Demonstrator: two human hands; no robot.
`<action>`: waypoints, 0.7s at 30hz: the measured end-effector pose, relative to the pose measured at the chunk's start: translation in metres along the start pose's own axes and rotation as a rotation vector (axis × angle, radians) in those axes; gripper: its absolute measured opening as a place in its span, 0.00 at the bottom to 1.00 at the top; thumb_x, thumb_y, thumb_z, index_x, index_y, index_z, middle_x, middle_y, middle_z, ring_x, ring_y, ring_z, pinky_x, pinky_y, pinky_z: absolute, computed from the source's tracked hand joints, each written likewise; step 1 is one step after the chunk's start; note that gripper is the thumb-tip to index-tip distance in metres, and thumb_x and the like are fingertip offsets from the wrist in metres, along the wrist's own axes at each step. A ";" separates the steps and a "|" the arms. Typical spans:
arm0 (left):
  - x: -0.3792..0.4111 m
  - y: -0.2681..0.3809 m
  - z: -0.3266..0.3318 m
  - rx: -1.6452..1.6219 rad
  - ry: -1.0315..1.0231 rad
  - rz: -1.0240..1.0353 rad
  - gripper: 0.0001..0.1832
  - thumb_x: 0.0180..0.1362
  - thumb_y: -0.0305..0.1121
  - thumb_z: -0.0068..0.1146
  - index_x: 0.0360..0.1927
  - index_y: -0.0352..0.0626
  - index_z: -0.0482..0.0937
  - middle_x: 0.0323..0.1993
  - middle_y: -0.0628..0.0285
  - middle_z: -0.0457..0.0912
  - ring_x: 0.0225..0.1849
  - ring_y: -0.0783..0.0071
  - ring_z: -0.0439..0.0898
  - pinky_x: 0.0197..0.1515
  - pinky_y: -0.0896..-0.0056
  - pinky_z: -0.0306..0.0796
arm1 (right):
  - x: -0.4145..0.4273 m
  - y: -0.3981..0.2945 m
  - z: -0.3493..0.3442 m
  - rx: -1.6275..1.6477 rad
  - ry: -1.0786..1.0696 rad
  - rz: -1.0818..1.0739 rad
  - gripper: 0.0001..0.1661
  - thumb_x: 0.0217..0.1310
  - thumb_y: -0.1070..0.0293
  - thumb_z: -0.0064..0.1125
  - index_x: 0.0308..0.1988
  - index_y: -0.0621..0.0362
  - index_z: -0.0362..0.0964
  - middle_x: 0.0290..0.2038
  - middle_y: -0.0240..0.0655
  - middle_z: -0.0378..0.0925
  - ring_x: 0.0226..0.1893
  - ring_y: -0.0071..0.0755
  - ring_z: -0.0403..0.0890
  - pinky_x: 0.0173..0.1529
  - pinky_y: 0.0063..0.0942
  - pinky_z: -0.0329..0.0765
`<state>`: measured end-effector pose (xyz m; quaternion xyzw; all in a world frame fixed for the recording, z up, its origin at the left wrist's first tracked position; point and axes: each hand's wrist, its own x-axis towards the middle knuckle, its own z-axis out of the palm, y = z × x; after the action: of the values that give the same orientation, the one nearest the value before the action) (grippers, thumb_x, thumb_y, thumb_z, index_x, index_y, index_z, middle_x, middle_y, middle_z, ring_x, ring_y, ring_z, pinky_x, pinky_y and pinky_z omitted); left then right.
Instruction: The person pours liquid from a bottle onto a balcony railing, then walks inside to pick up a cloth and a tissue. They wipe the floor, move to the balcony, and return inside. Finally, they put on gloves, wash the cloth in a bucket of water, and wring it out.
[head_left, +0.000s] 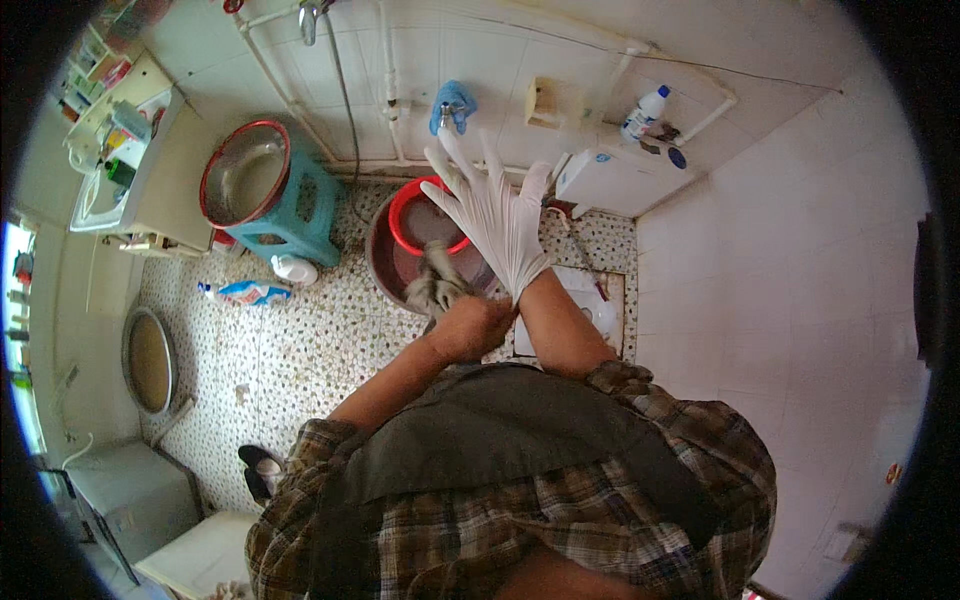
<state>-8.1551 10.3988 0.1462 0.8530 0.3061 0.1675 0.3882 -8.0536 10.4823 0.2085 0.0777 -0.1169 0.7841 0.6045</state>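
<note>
My right hand (499, 214) wears a thin white disposable glove, its fingers spread apart and nothing in its grasp. Beside that wrist, my bare left hand (474, 328) is closed on the glove's cuff (519, 294). Under the hands, a red-rimmed plastic basin (399, 234) rests within a larger dark-reddish basin (382, 264) on the floor. The gloved hand hides part of both. A grey-and-white bundle (433, 289), perhaps cloth, shows just beyond my left hand; I cannot tell what it rests on.
At left, a red-rimmed metal basin (247, 174) tops a teal plastic stool (300, 217). A detergent bag (255, 291) and white bottle (294, 270) lie nearby. A squat toilet (596, 307) lies right, below a cistern (622, 180). A blue cloth-like item (454, 101) covers the wall tap.
</note>
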 end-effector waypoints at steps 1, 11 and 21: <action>0.000 0.005 -0.003 -0.112 0.043 0.102 0.08 0.52 0.33 0.49 0.32 0.39 0.73 0.24 0.44 0.75 0.27 0.43 0.75 0.28 0.50 0.68 | 0.003 -0.002 0.006 -0.014 -0.004 -0.032 0.47 0.51 0.26 0.28 0.63 0.42 0.49 0.67 0.42 0.40 0.67 0.44 0.39 0.67 0.48 0.35; -0.011 -0.008 -0.023 0.044 -0.012 0.074 0.10 0.51 0.34 0.50 0.28 0.37 0.74 0.22 0.47 0.76 0.23 0.47 0.76 0.25 0.55 0.68 | 0.016 0.001 -0.021 3.725 -0.509 0.465 0.57 0.47 0.39 0.55 0.66 0.49 0.33 0.63 0.54 0.46 0.64 0.51 0.50 0.62 0.54 0.46; -0.003 0.005 -0.062 0.064 0.277 0.010 0.10 0.54 0.35 0.54 0.27 0.38 0.73 0.19 0.53 0.76 0.21 0.59 0.77 0.24 0.62 0.67 | 0.001 0.015 -0.010 3.271 -0.451 -0.102 0.57 0.44 0.43 0.57 0.65 0.52 0.37 0.61 0.56 0.49 0.62 0.58 0.52 0.60 0.57 0.48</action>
<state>-8.1877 10.4295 0.1900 0.8352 0.3577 0.2756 0.3138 -8.0686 10.4825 0.1977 -0.7005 -0.7036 -0.0227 0.1174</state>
